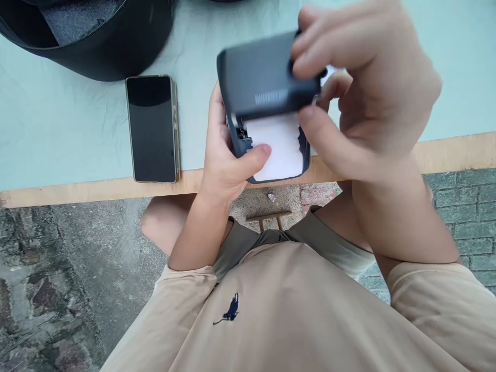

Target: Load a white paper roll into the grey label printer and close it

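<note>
My left hand (228,160) is wrapped round the left side of a small dark label printer (237,144), its thumb resting on the white paper (279,150) inside. Over the far part of the printer, the dark lid (263,77) is tilted up, with a pale barcode-like strip near its lower edge. My right hand (360,88), slightly blurred, pinches the lid's right end between thumb and fingers. The lid hides the far part of the paper and the inside of the printer. The printer is held above the table's near edge.
A smartphone (153,129) with a dark screen lies left of my hands. At the back left stands an open black zipped case (112,46) with grey lining. The table (457,77) has a pale green cover and a wooden front edge (457,152). My knees are under it.
</note>
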A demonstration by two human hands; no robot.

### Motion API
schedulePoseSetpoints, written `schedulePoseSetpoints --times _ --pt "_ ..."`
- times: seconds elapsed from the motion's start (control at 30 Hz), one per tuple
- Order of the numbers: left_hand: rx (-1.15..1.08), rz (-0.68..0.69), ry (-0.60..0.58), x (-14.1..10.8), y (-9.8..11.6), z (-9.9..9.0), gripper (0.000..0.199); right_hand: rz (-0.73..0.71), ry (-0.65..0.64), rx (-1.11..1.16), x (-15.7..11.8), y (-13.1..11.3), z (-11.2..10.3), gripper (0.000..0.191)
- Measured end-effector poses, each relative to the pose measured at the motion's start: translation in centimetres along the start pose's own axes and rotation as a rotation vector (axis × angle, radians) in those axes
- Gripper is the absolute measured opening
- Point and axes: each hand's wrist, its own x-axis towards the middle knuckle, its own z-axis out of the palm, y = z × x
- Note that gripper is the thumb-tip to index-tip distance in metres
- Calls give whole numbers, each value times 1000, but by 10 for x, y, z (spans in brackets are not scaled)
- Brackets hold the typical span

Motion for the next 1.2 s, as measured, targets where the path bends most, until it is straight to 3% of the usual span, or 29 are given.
schedulePoseSetpoints --times 0.07,0.1,0.23,0.37,0.6,0.73,0.87,0.97,1.1,1.2 --pt "11 6 -9 1 -1 0 74 -190 -14 -17 -4 0 -2 22" --pt "23 8 -23 2 -1 -1 77 -219 -4 -34 -6 -1 -2 22" --pt "-12 24 -88 3 0 -2 81 -82 80 -94 -11 -5 0 21" --pt "-173 -37 -136 0 9 3 51 -12 23 -103 -13 -14 1 23" --pt "-99 -74 -106 -6 26 12 21 154 -84 -13 -13 -27 0 34" --pt "-96 -105 -66 -3 20 8 24 99 -125 -7 -12 -26 0 23" --pt "-105 -12 -110 -3 15 6 42 -9 -137 -34 -9 -21 1 13" --pt "-156 -93 -58 -6 22 12 21 15 -139 -18 -7 -20 1 16" --pt "-216 -164 -86 -5 26 17 37 37 -107 -6 -6 -19 1 23" --pt "-173 -102 -39 -1 18 11 39 46 -53 24 -6 -19 2 25"
